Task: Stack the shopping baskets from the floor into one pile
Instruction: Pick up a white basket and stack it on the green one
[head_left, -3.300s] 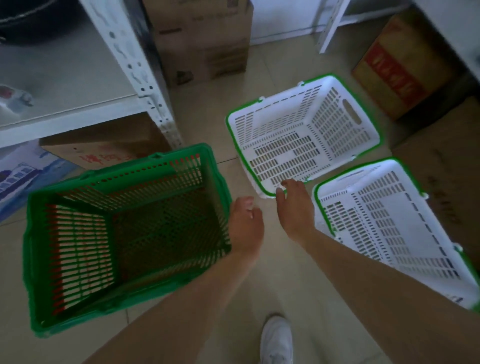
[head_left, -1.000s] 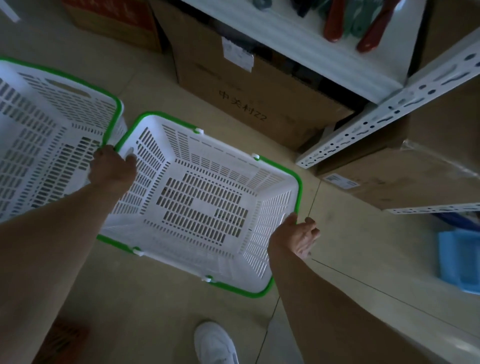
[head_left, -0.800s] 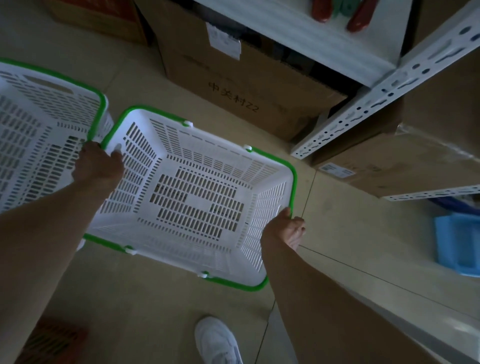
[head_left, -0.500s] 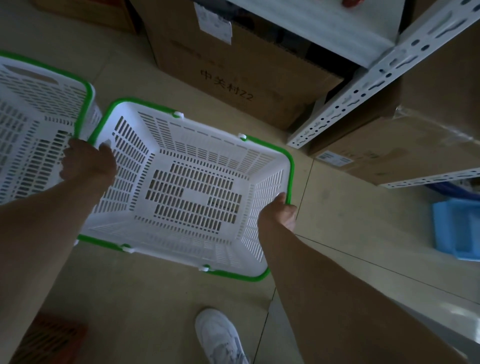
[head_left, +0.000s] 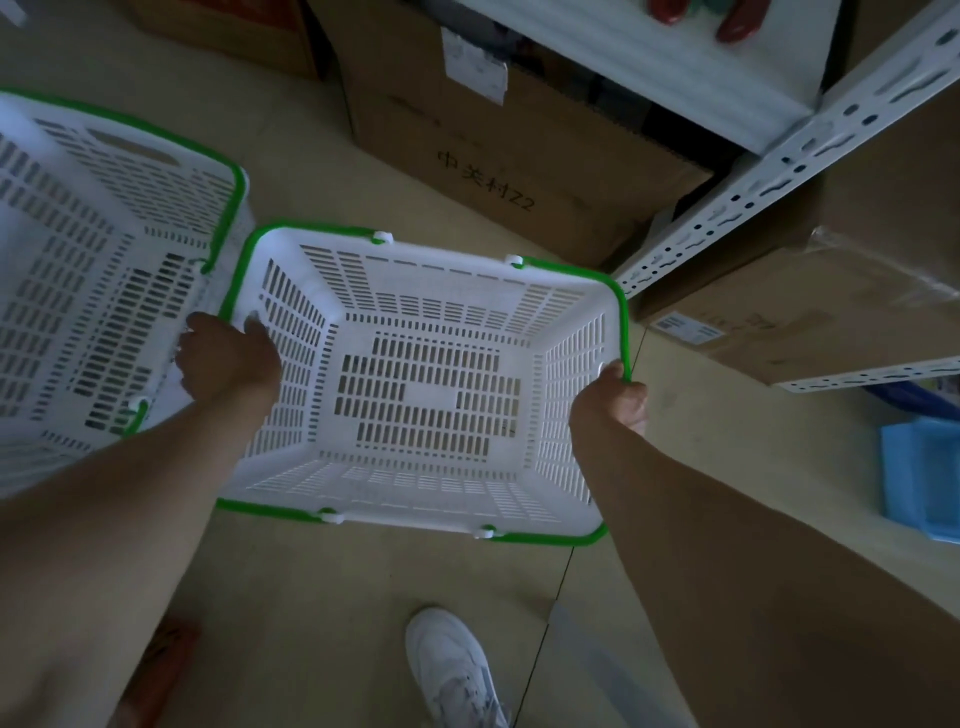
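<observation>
A white shopping basket with a green rim (head_left: 457, 291) fills the middle of the view, held between both hands. My left hand (head_left: 226, 358) grips its left end wall, thumb inside. My right hand (head_left: 613, 402) grips the right end rim. A second white, green-rimmed basket (head_left: 104, 270) stands to its left, almost touching it. The green basket from earlier is out of view, apart from a reddish corner (head_left: 166, 665) at the bottom left.
Cardboard boxes (head_left: 498, 156) line the floor under a white metal shelf rack (head_left: 769, 156) at the back and right. Another box (head_left: 831, 306) sits under the rack at the right. A blue object (head_left: 924, 478) lies at the far right. My white shoe (head_left: 452, 670) is below the basket.
Since a second ago my right hand has closed on the basket's right rim, and the basket sits squarer and larger in view. Earlier still, I faced the green basket.
</observation>
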